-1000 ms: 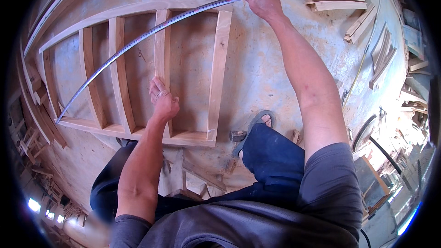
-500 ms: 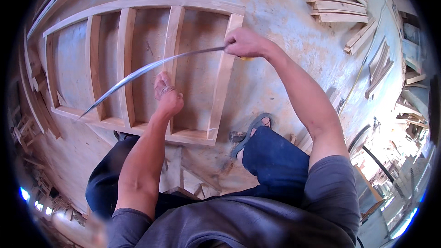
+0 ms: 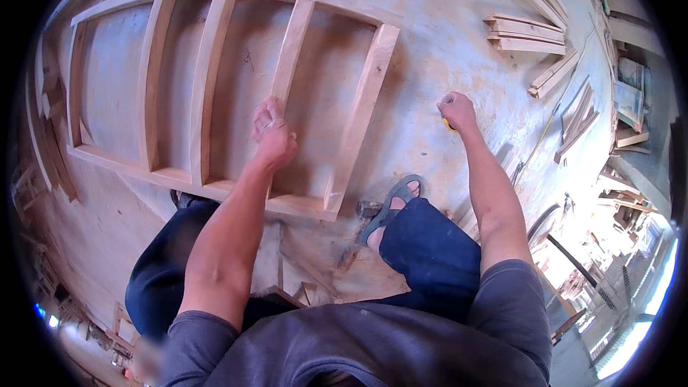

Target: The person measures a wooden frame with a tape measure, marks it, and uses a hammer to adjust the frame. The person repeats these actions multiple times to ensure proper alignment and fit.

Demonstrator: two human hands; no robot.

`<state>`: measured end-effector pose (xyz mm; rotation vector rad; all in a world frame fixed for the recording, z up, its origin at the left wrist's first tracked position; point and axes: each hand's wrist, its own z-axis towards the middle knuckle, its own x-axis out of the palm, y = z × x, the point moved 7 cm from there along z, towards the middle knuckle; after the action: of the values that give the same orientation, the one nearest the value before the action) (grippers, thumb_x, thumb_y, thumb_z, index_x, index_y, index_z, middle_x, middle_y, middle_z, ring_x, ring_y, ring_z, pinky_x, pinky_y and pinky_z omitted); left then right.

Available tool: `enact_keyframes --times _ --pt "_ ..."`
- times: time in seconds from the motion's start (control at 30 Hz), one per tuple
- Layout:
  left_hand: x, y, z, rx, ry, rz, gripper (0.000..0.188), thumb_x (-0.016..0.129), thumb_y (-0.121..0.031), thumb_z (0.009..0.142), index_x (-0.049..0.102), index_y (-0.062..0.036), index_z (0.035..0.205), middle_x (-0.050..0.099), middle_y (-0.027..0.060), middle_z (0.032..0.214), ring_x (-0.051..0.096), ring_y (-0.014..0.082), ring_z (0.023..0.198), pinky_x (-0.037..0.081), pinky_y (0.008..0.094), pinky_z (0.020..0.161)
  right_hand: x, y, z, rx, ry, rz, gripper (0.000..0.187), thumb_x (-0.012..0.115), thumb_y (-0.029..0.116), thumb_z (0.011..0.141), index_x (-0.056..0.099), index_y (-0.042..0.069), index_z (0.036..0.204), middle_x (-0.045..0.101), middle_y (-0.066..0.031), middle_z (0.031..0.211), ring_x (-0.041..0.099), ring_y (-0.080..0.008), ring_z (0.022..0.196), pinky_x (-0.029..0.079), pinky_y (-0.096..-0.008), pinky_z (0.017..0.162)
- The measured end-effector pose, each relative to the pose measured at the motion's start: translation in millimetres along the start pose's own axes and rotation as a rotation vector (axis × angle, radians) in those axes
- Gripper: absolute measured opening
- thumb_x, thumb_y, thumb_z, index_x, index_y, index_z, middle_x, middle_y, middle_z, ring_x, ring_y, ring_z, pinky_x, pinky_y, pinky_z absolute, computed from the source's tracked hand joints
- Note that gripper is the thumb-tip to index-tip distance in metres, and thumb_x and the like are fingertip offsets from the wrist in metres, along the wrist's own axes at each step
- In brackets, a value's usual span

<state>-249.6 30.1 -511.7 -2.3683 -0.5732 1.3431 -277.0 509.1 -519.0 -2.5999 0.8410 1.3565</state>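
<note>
Ideally, brace the wooden frame, upper left, evenly; mid-picture, the left hand overlaps a slat, its grip hard to judge. Right of centre, the right hand's grip is closed around a mostly hidden yellow tool.

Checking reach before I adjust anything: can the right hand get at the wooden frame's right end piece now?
Probably yes: only floor shows between the right hand and that end piece, though the yellow tape measure in the hand may hinder gripping.
</note>
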Motion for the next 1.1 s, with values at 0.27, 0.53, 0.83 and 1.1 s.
enact_keyframes --times 0.27,0.53,0.83,1.1 --pt "5.3 10.4 0.0 -0.037 -0.026 -0.029 0.103 0.066 -0.004 0.076 0.001 0.0025 0.155 0.019 0.0332 0.154 0.023 0.0507 0.142 0.019 0.0586 0.117 87.2 111.3 -44.8 -0.021 -0.126 0.418 0.039 0.073 0.039 0.084 0.069 0.003 0.099 0.073 -0.0172 0.096 0.069 -0.0312 0.093 0.051 -0.0416 0.083" --pt "-0.6 12.4 -1.7 0.000 -0.050 -0.199 0.095 0.061 0.002 0.076 0.009 0.0015 0.155 0.025 0.0333 0.153 0.028 0.0504 0.141 0.022 0.0546 0.118 121.4 182.9 -128.5 0.163 -0.179 0.421 0.070 0.078 0.030 0.076 0.047 -0.009 0.125 0.053 -0.0301 0.127 0.056 -0.0445 0.116 0.047 -0.0475 0.098" --pt "-22.3 21.4 -11.2 -0.043 0.003 -0.325 0.086 0.064 -0.001 0.079 0.023 0.0015 0.154 0.041 0.0296 0.147 0.035 0.0441 0.141 0.033 0.0429 0.116 129.2 183.8 -126.1 0.237 -0.407 0.431 0.056 0.066 0.013 0.069 0.049 -0.007 0.118 0.054 -0.0283 0.121 0.055 -0.0456 0.112 0.048 -0.0493 0.096" --pt "-29.9 101.7 -74.1 -0.158 0.113 -0.158 0.074 0.070 -0.021 0.084 0.039 0.0057 0.147 0.060 0.0248 0.132 0.056 0.0395 0.125 0.042 0.0419 0.108 126.5 185.2 -125.8 0.215 -0.443 0.455 0.054 0.068 0.013 0.069 0.050 -0.006 0.116 0.055 -0.0273 0.118 0.056 -0.0449 0.109 0.049 -0.0494 0.094"
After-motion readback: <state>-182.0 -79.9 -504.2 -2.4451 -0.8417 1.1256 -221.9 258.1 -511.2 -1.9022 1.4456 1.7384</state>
